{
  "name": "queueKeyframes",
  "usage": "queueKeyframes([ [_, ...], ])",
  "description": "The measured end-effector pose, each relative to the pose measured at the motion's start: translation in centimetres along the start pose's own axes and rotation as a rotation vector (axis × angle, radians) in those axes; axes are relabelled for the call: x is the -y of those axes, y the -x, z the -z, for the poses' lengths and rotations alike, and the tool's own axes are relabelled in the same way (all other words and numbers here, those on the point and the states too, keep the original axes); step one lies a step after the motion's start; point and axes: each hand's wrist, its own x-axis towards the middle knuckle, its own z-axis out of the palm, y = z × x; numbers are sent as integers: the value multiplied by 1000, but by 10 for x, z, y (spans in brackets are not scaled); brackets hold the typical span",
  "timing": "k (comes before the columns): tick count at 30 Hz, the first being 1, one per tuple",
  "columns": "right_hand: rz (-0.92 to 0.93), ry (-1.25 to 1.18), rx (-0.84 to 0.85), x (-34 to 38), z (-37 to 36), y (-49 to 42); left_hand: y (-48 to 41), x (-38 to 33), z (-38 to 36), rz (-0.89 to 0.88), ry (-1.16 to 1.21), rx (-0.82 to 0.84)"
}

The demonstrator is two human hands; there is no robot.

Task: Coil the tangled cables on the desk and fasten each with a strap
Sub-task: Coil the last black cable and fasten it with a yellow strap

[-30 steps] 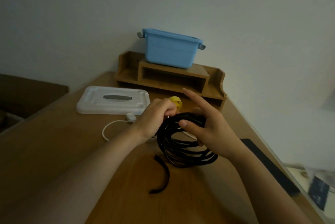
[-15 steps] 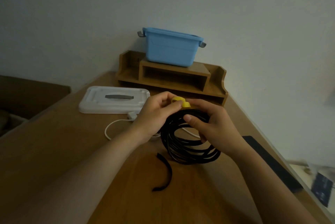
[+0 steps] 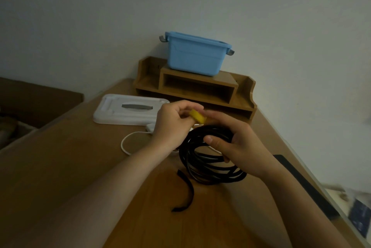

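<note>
A coiled black cable (image 3: pixel 208 159) stands on edge on the wooden desk (image 3: pixel 70 163), its top held up. My right hand (image 3: pixel 239 147) grips the top of the coil, thumb over the strands. My left hand (image 3: pixel 172 125) pinches a yellow strap (image 3: pixel 197 116) just above the coil, and my right fingertips touch the strap's other end. A loose black strap (image 3: pixel 185 193) lies curved on the desk in front of the coil. A white cable (image 3: pixel 130 139) with a white plug (image 3: pixel 150 127) loops on the desk behind my left wrist.
A white flat lid-like tray (image 3: pixel 120 111) lies at the back left. A wooden shelf organiser (image 3: pixel 243 95) stands against the wall with a blue plastic bin (image 3: pixel 196 54) on top. A dark flat object (image 3: pixel 301 183) lies along the desk's right edge.
My right index finger, stretched out a second ago, has come down onto the yellow strap. Both hands have lifted the strap slightly over the top of the coil.
</note>
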Motion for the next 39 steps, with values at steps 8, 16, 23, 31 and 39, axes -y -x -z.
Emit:
queueKeyframes([
  [8, -35, -19, 19, -1, 2, 0, 1, -7, -5, 228, 190, 2],
  [16, -58, -61, 69, -2, 4, -1, 0, -9, 0, 272, 212, 92],
  [23, -1, -77, 6, -7, 2, 1, -1, -8, -1, 399, 278, 70],
  [31, 16, -83, -11, -8, 3, 1, -3, -7, 0, 503, 243, 8],
  [39, -70, -76, -58, -10, 5, 2, -9, -11, 16, 482, 237, 31],
])
